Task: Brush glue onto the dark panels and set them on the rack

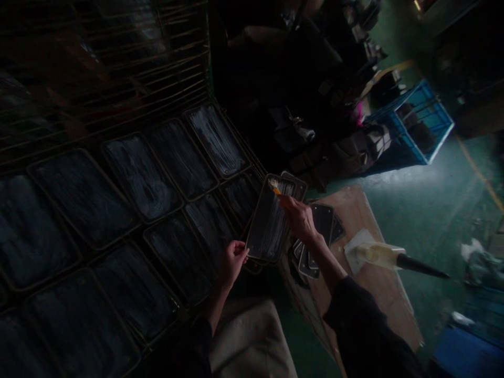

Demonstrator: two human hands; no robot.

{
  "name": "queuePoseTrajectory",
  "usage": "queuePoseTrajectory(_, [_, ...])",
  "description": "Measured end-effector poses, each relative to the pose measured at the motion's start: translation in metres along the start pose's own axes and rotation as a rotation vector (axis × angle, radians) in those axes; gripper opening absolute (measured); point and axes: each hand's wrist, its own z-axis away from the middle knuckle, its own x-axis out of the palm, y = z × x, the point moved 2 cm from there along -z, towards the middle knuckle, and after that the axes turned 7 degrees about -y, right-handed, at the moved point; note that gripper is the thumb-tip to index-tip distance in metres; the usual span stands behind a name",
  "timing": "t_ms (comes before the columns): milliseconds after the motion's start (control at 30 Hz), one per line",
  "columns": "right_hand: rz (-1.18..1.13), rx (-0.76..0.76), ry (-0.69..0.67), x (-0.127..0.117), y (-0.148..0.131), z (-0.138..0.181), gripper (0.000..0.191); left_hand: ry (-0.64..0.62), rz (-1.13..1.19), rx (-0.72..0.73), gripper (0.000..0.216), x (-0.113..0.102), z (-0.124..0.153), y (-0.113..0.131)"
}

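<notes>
"Although the light is dim, can you make out the panel [260, 223]?"

"Yes. It's a dark rectangle with rounded corners and a thin, paler rim. Whitish streaks run along its length, thickest toward the right side; the left part looks darker and nearly plain. It sits tilted in view, with a second panel [300, 185] showing past its upper right edge."

"Where is it, exactly?"

"Between the rack [177, 97] on the left and the wooden counter [380, 302] on the right, in front of the person. I can't tell what bears its weight."

"And the fingers?"

"Those of the left hand [231, 261] are narrow, pinching the lower left corner against the thumb. Those of the right hand [300, 216] are closed round a brush [276, 191] with a yellow handle. Its pale bristles are over the panel's top end; whether they press on it, I can't tell."

"What else lies about?"

"On the rack, rows of streaked panels [137, 176], some whiter than others. On the counter, a loose pile of dark plates [323, 220] just beside the right wrist, and a pale bottle [378, 254] with a long black tip. Beyond, a blue crate [420, 125] on the green floor [397, 191]."
</notes>
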Motion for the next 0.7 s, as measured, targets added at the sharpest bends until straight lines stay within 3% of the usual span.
queuePoseTrajectory(200, [-0.153,-0.030,-0.253,0.025,-0.048,0.078,0.026,-0.008,0.032,-0.024,0.031,-0.002,0.000,0.000])
queuePoseTrajectory(367, [-0.417,0.096,-0.401,0.030,-0.069,0.119,0.024,-0.019,0.062,-0.004,0.032,-0.002,-0.001,0.000])
queuePoseTrajectory(467, [-0.550,0.168,-0.389,0.022,-0.047,0.104,0.026,-0.017,0.050,-0.006,0.030,-0.002,-0.001,-0.001])
queuePoseTrajectory(600, [-0.458,0.171,-0.156,0.000,0.001,0.057,0.028,0.002,0.007,-0.014,0.030,0.000,0.002,0.001])
queuePoseTrajectory(700, [-0.285,0.112,0.013,-0.019,0.022,0.026,0.028,0.003,0.012,-0.004,0.031,0.002,0.004,0.003])
